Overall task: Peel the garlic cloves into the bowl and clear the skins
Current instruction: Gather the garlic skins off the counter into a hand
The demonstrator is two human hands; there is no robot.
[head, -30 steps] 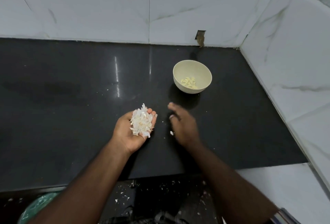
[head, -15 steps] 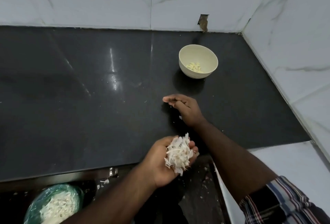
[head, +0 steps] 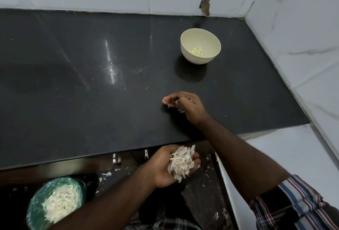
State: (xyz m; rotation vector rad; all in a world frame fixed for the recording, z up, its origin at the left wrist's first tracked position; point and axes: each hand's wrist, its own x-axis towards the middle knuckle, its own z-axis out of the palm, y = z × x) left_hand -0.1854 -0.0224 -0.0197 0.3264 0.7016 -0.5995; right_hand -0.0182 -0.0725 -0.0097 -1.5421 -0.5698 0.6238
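Note:
A cream bowl (head: 187,46) with several peeled garlic cloves (head: 197,51) stands at the back right of the black counter (head: 82,83). My left hand (head: 165,169) is cupped palm up just below the counter's front edge and holds a heap of white garlic skins (head: 180,163). My right hand (head: 185,105) rests on the counter in front of the bowl, fingers curled, with a few skin scraps (head: 181,110) showing under its palm.
A bin lined with a green bag (head: 55,204) holding garlic skins sits on the floor at the lower left. Skin bits litter the floor (head: 108,174). White marble walls close the back and right; a white ledge (head: 275,156) adjoins the counter's right front.
My left hand with the skins has come off the counter, down past its front edge. My right hand has curled its fingers over scraps on the counter. The bin has come into view.

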